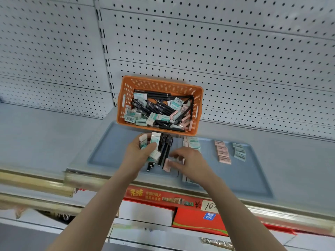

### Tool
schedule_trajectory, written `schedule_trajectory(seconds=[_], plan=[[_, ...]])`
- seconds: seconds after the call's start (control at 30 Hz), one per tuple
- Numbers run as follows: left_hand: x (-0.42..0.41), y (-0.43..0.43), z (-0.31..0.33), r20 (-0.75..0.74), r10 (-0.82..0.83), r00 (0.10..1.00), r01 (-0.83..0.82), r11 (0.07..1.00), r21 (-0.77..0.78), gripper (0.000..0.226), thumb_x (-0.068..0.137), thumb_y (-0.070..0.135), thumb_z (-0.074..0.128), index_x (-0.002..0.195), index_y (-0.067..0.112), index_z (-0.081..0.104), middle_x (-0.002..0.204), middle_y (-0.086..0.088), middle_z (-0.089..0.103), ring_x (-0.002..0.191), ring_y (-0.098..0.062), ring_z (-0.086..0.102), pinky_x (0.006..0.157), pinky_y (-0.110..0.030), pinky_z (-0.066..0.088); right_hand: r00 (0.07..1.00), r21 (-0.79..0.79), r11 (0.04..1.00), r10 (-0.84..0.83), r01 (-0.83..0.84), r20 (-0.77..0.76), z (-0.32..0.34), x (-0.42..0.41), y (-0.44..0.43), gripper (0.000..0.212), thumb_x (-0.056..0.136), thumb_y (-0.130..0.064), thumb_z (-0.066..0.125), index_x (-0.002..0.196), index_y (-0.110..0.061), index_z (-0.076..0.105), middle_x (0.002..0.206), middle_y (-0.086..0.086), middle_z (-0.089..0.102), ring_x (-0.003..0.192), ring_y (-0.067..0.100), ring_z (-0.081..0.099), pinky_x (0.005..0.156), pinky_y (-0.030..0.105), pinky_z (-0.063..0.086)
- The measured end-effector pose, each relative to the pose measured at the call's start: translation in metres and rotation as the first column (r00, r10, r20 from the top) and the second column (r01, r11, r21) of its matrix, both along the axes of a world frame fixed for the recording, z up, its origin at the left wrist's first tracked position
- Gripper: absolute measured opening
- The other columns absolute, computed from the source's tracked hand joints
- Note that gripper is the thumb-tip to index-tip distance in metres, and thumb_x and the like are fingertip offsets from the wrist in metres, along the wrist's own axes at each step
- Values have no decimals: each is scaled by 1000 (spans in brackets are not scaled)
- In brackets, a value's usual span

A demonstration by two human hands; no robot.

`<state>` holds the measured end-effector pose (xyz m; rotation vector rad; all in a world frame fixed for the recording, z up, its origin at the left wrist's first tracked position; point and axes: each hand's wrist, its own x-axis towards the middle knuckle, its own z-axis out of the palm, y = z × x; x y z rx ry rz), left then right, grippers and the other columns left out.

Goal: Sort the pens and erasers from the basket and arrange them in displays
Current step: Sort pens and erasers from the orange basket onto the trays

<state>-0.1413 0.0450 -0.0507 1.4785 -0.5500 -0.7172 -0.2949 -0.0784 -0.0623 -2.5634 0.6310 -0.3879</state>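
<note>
- White pegboard [217,51] backs a grey shelf [45,134]. On that shelf 2 blue-grey trays lie side by side: the left tray [105,151] and the right tray [257,178].
- Your orange basket [126,91] stands across the rear edge of the left tray, toward its rear right corner and close to the pegboard. It holds a jumble of black pens [159,105] and boxed erasers [130,119], with green-and-white ones mostly at its left side and pink ones at its right.
- Your left hand [139,151] hovers over the left tray just in front of the basket, fingers curled round a bunch of green-and-white erasers [155,140].
- Your right hand [188,160] is near the front of the seam between the 2 trays, thumb and fingertips pinching a pink eraser [167,164]. Motion blur hides the exact contact.
- Between your hands, loose pens [165,147] lie on the left tray, pointing from rear to front and partly hidden by your left hand.
- At the rear left corner of the right tray sits a small cluster [194,143] of green-and-white erasers.
- Farther right on that tray, a pink column [223,153] of erasers runs from rear to front. A green column [239,152] lies near it on its right, not touching.
- Below the shelf's front edge you see a red box [197,221] and a handwritten price label [210,205].
</note>
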Motion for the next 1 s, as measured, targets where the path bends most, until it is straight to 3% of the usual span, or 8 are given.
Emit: schedule_trajectory(seconds=[0.13,0.3,0.43,0.57,0.67,0.8,0.93,1.0], plan=[[4,3,0,-9,-43,999,43,999,2,23,91,7,64,98,29,65,92,-9,70,82,-22,65,79,-43,56,993,-20,1000,-4,2,-115,-9,13,9,40,78,-46,73,108,-22,63,97,-3,64,89,17,55,76,34,46],[8,0,-5,3,-94,996,94,995,12,23,92,9,62,110,24,63,98,-7,70,83,-19,67,71,-34,56,983,50,982,-184,183,3,-6,4,11,36,80,-35,71,113,-22,65,103,-5,64,87,11,61,80,27,50],[0,-11,-9,1,-156,988,156,986,55,24,93,16,63,114,26,62,102,-5,68,88,-24,68,77,-43,57,847,197,850,-516,489,128,5,-36,-1,27,80,-31,73,106,-28,65,91,-8,62,73,3,64,67,21,50],[-17,-20,-5,47,-260,965,256,964,63,21,93,18,62,96,38,63,97,-2,69,83,-20,69,70,-39,56,698,83,695,-715,714,-21,6,-93,-17,29,74,-33,79,94,-21,62,80,-6,64,73,10,61,60,22,42],[-28,-30,-1,65,-318,946,313,947,76,19,93,22,62,97,40,64,86,8,71,75,-12,68,64,-32,51,693,101,687,-703,720,-158,-5,-115,-28,32,73,-37,80,95,-19,66,85,-1,66,78,17,64,70,28,49],[-39,-44,3,78,-347,935,342,937,69,22,93,21,62,100,41,65,89,14,72,81,-8,70,70,-27,53,711,266,665,-688,698,-145,4,-134,-43,14,92,-30,61,94,-17,68,78,0,72,64,13,69,66,22,52],[-50,-54,4,50,-344,938,342,938,53,24,92,19,63,107,38,65,97,11,73,87,-10,71,77,-32,57,624,102,616,-761,781,-177,4,-145,-56,19,96,-29,52,94,-18,66,80,4,70,76,24,68,76,37,55],[-55,-58,3,33,-333,942,331,942,48,25,91,18,63,111,32,66,102,4,72,90,-16,71,81,-39,57,644,19,655,-736,755,-208,5,-136,-49,26,93,-43,56,93,-19,65,86,3,70,85,26,66,74,33,51]])
